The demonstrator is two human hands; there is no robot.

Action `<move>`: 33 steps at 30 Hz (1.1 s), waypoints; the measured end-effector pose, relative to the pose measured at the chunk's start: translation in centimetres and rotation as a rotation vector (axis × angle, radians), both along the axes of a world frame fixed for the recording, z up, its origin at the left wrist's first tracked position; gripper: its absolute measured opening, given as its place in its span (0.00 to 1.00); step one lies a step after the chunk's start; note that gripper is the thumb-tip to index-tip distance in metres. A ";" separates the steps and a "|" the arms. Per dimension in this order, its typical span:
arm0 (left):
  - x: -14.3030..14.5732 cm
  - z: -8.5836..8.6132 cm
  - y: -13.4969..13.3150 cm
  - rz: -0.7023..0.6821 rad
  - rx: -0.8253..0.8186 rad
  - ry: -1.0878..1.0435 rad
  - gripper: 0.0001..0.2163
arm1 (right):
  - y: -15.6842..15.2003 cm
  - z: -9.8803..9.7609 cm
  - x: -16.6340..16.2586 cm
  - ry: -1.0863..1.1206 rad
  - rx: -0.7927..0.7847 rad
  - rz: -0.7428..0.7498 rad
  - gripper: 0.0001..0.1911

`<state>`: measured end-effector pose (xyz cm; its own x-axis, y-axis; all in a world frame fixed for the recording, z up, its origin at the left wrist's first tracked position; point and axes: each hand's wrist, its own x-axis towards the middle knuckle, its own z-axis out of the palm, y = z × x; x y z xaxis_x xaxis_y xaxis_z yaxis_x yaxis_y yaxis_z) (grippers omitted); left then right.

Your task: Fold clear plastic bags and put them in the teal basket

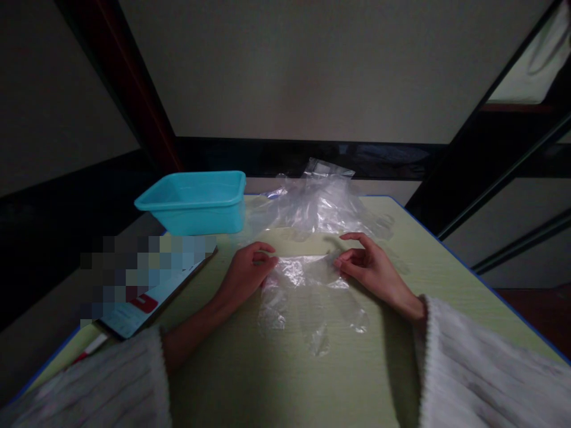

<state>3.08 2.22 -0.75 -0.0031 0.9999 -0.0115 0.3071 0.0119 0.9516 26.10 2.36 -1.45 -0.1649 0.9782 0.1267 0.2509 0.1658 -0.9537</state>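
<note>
A clear disposable plastic glove (307,291) lies spread on the table in front of me, its finger parts pointing toward me. My left hand (252,264) pinches the upper left corner of its straight edge between thumb and fingers. At the opposite corner, my right hand (363,267) pinches the same edge with thumb and bent fingers, the index finger raised and curved. Behind the hands rests a loose pile of crumpled clear plastic gloves (321,202).
A turquoise plastic basin (205,217) stands at the back left. Nearer lies a tablet or phone (134,312), partly blurred, with a red and white pen-like item (91,348) beside it. The pale green table (276,392) has a blue edge. Walls or panels rise behind it.
</note>
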 end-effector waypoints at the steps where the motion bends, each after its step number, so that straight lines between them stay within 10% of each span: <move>1: 0.0 -0.1 0.2 0.002 0.014 0.018 0.07 | 0.2 -0.1 0.0 -0.030 0.023 -0.010 0.23; 9: -0.4 -0.3 0.5 0.023 0.231 0.237 0.04 | 0.3 0.3 0.6 -0.345 0.330 -0.093 0.14; 15: -1.0 -1.0 -0.6 -0.086 0.477 0.444 0.09 | -1.0 1.1 2.0 -0.732 0.654 0.199 0.13; 33: -0.7 -1.7 -1.5 -0.266 0.583 0.618 0.12 | -0.6 0.6 1.8 -0.817 0.541 0.223 0.17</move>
<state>2.38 0.71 -2.46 0.3928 0.8149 0.4263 0.6913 -0.5673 0.4475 27.94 1.72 -0.81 -0.5720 0.7588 0.3116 0.7051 0.6489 -0.2858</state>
